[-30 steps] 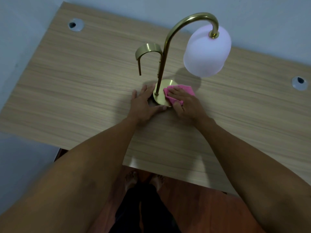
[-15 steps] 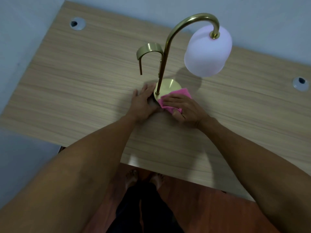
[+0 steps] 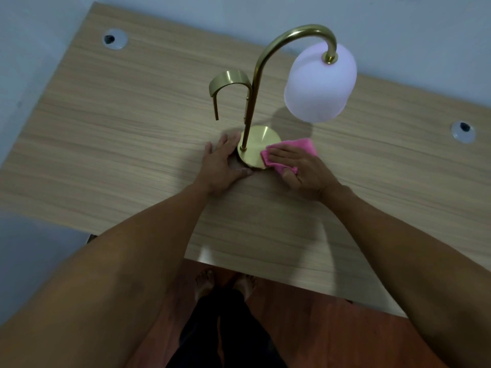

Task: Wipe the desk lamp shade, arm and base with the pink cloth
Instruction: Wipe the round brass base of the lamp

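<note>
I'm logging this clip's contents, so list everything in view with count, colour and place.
Desk: one, light wood grain, against the wall.
Cable grommets: two, grey, far left and right of the desk.
Desk lamp base: one, brass disc, mid-desk.
Lamp arm: one, brass, curving up to the shade.
Side hook: one, brass, left of the arm.
Shade: one, pale white-pink, hanging right.
Pink cloth: one, at the base's right edge.
Floor: reddish-brown, below.
Left hand: resting against the base's left rim.
Right hand: pressing the cloth.
Bare feet: two, under the desk edge.
</note>
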